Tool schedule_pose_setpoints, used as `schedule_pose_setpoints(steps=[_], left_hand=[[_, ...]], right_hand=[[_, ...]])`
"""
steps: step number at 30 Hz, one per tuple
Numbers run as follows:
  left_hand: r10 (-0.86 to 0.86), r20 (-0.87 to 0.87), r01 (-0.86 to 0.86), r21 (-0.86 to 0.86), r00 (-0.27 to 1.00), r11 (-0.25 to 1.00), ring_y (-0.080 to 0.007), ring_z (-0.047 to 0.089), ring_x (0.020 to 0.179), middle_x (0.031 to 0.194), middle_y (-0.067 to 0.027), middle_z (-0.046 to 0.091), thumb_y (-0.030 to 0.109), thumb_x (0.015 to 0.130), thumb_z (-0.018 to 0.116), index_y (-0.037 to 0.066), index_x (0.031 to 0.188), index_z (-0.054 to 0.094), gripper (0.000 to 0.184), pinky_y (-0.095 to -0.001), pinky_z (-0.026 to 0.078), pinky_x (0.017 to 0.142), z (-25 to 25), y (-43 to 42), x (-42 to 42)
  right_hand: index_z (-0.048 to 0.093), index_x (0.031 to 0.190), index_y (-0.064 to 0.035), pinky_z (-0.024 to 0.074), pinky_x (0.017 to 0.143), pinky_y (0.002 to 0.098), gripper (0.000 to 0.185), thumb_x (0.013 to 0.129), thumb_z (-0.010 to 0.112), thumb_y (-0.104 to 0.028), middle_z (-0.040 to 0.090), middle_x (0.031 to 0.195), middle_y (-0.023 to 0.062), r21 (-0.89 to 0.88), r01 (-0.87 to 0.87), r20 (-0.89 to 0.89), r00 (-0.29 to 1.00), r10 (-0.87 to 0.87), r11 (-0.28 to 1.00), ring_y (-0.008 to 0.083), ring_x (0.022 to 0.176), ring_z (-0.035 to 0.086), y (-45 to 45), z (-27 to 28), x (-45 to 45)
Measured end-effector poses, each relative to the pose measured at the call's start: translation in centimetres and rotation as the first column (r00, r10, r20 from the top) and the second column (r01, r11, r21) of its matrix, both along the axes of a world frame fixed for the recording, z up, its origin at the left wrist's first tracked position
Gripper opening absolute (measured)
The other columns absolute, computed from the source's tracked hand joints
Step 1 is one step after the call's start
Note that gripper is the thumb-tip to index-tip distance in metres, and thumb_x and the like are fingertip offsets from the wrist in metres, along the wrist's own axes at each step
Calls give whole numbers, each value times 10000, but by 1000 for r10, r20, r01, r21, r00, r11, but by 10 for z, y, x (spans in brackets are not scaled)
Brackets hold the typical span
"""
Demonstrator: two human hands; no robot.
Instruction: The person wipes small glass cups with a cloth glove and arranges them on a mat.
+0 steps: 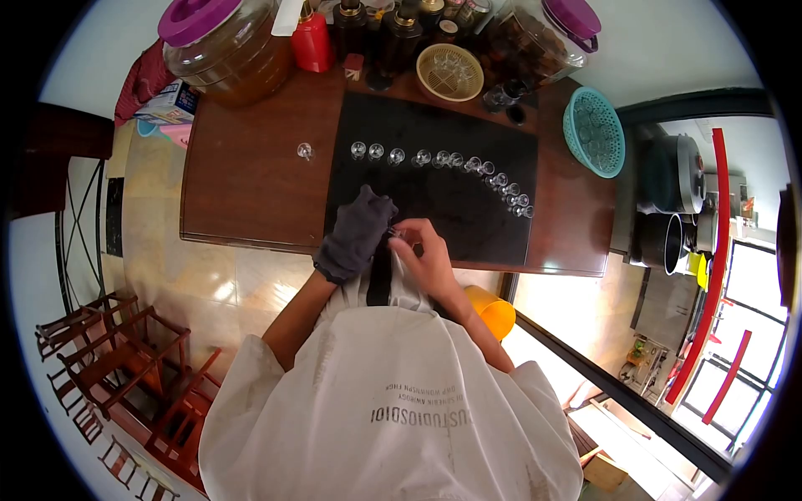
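My left hand (357,234), covered by a dark grey glove, is closed near the table's front edge; what lies inside its fingers is hidden. Against it, my bare right hand (424,255) pinches what looks like a small clear glass (396,234), partly covered by the fingers. Beyond both hands, several small clear glasses (397,156) form a curved row on the black mat (434,200). One more small glass (305,151) stands to the left, on the bare brown wood of the table (251,184).
At the back stand a large purple-lidded jar (230,63), a red bottle (312,43), dark bottles (399,37), and a tan basket (419,79) with glassware. A turquoise basket (619,146) of glasses sits at the right corner. An orange bin (493,311) is below the table's front edge.
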State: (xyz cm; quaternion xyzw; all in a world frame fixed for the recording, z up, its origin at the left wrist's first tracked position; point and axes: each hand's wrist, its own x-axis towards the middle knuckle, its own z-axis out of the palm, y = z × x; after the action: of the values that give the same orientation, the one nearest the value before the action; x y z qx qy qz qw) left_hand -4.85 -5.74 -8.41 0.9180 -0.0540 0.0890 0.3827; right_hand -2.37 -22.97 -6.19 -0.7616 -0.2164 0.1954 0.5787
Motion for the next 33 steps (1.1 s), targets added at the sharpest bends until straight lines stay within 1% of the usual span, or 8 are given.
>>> schedule_pose_setpoints(steps=[4, 7, 13, 16, 25, 28, 30, 33], left_hand=[[52, -60, -55, -48, 997, 997, -305, 630, 804, 928, -149, 593, 100, 804, 624, -29, 1097, 548, 329, -386, 514, 671, -7, -1, -1], [25, -4, -25, -2, 1000, 1000, -289, 636, 811, 922, -141, 596, 101, 809, 620, -31, 1088, 553, 316, -367, 516, 660, -5, 1, -1], [47, -84, -25, 249, 995, 968, -275, 634, 813, 916, -130, 596, 140, 810, 623, 31, 998, 584, 221, -351, 502, 628, 2, -4, 2], [-159, -143, 204, 405, 977, 891, -246, 628, 800, 917, -97, 613, 214, 818, 623, 85, 934, 605, 174, -346, 485, 672, 21, -5, 2], [-75, -63, 86, 203, 995, 975, -168, 611, 971, 977, -49, 659, 289, 840, 603, 122, 1035, 608, 257, -336, 428, 889, 4, -10, -11], [-141, -266, 163, 61, 954, 985, -184, 595, 1020, 1032, -58, 652, 316, 850, 580, 129, 1094, 611, 309, -351, 392, 958, 18, -7, -8], [-155, -286, 184, 77, 946, 980, -185, 587, 1038, 1053, -60, 646, 308, 852, 572, 128, 1105, 611, 312, -363, 385, 968, 13, -7, -11], [-205, -337, 263, 136, 919, 955, -188, 564, 1091, 1117, -68, 629, 284, 861, 546, 125, 1138, 610, 326, -399, 364, 997, -1, -5, -13]], right_hand=[[546, 1060, -20, 474, 705, 257, 235, 859, 661, -55, 646, 915, 76, 27, -19, 203, 979, 13, 999, 144, 777, 605, 1, -1, 4], [545, 1072, -19, 477, 714, 250, 266, 839, 673, -18, 648, 925, 79, 67, 22, -191, 982, -9, 998, 136, 810, 610, -3, -5, 3], [518, 1120, 20, 483, 734, 271, 213, 930, 540, -74, 633, 931, 92, 39, 0, 100, 995, -4, 999, 125, 839, 588, 3, -4, 2], [524, 1124, 25, 467, 684, 292, 235, 963, 485, -142, 600, 810, 97, 78, 84, -116, 990, -75, 993, 146, 742, 564, 2, -10, 3], [503, 1214, 5, 469, 756, 304, 308, 970, 432, -170, 590, 929, 111, 4, 98, -438, 895, -86, 995, 183, 840, 563, -2, -9, 4], [545, 1222, -38, 462, 843, 349, 389, 872, 615, -193, 583, 1098, 127, -19, 198, 112, 975, -194, 980, 247, 988, 555, 5, 16, 5], [605, 1185, -80, 440, 911, 394, 504, 726, 767, -213, 553, 1218, 118, -139, -47, 497, 861, 111, 989, 309, 1092, 516, 6, 29, 15], [658, 1036, -86, 441, 908, 405, 383, 687, 797, -156, 596, 1148, 87, -90, -70, 438, 893, 103, 993, 296, 1048, 537, 10, 15, 13]])
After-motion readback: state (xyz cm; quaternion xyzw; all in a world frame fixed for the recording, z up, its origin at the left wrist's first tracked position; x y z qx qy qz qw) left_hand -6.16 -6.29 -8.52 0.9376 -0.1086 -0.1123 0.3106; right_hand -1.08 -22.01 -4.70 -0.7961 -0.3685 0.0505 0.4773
